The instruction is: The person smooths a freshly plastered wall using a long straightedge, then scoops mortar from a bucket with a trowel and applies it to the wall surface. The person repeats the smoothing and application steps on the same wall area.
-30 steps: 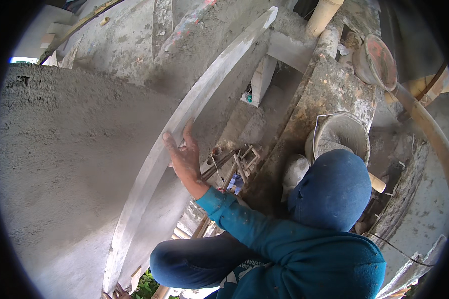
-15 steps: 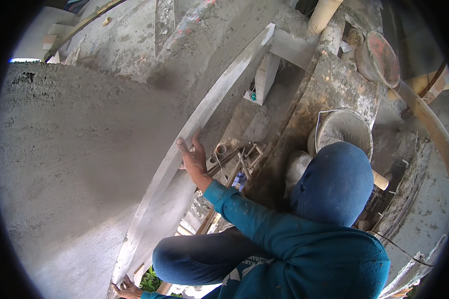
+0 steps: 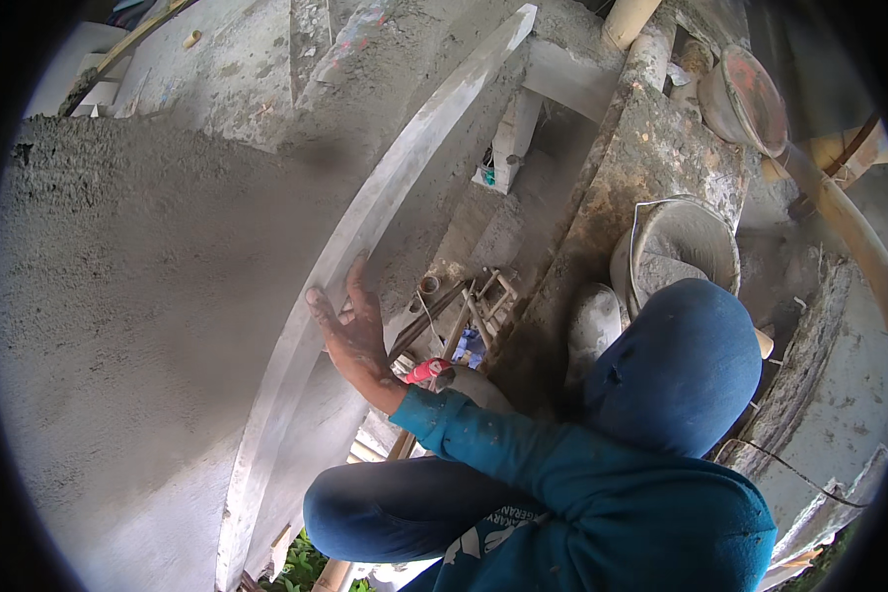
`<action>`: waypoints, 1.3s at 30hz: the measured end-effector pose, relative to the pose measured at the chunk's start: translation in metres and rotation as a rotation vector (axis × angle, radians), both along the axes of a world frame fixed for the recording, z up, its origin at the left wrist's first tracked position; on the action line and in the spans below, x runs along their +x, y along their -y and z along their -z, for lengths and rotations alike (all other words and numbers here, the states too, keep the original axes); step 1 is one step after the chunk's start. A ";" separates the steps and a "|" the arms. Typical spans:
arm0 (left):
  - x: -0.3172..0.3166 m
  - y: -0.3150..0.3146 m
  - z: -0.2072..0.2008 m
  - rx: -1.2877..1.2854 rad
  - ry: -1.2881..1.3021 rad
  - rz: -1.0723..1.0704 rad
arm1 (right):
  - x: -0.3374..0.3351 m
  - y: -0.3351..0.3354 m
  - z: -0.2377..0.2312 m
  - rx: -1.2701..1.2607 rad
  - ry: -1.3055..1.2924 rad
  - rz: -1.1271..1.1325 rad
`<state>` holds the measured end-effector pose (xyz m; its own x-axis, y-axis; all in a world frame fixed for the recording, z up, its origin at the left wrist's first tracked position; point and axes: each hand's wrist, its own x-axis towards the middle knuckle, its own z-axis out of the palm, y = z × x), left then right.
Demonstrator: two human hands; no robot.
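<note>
A long pale straightedge (image 3: 370,212) runs slantwise from the top middle to the lower left, along the edge of a grey plastered wall (image 3: 118,316). My right hand (image 3: 358,340) grips it around its middle. The thumb lies on its face and the index finger reaches up along its right edge, while the other fingers are partly hidden. Dusty smears show on the thumb and fingers. My left hand is out of view, and the straightedge's lower end runs off the bottom of the picture.
A bucket of grey mortar (image 3: 622,271) stands beside my bent right knee (image 3: 676,365) on a rough ledge (image 3: 651,148). Another bucket (image 3: 722,109) lies tilted farther back. A bamboo pole (image 3: 844,227) crosses at right. Below, through a gap, are sticks and a red object (image 3: 424,370).
My right hand has slid down and left, with the straightedge shifting slightly. My left hand, seen at the lower end before, has dropped out of view. A red object has appeared below my right wrist.
</note>
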<state>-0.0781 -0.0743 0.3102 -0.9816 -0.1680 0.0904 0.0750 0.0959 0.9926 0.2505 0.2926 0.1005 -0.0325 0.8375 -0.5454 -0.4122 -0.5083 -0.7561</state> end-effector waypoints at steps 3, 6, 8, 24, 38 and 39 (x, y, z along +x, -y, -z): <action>-0.033 0.029 0.009 -0.094 -0.034 0.048 | -0.003 -0.002 0.003 0.024 0.031 0.005; -0.009 0.018 0.029 -0.266 -0.172 0.102 | -0.009 -0.007 0.047 -0.042 0.075 0.026; -0.072 0.068 0.050 -0.219 -0.097 0.213 | -0.008 -0.015 0.071 -0.162 -0.083 0.014; 0.002 -0.003 0.029 0.009 0.001 0.041 | -0.031 0.003 0.087 -0.081 0.249 0.047; -0.055 0.045 0.063 0.122 -0.056 0.043 | -0.031 -0.006 0.081 -0.037 0.266 0.014; -0.070 0.059 0.053 0.200 -0.039 0.036 | -0.034 0.001 0.063 -0.034 0.260 -0.023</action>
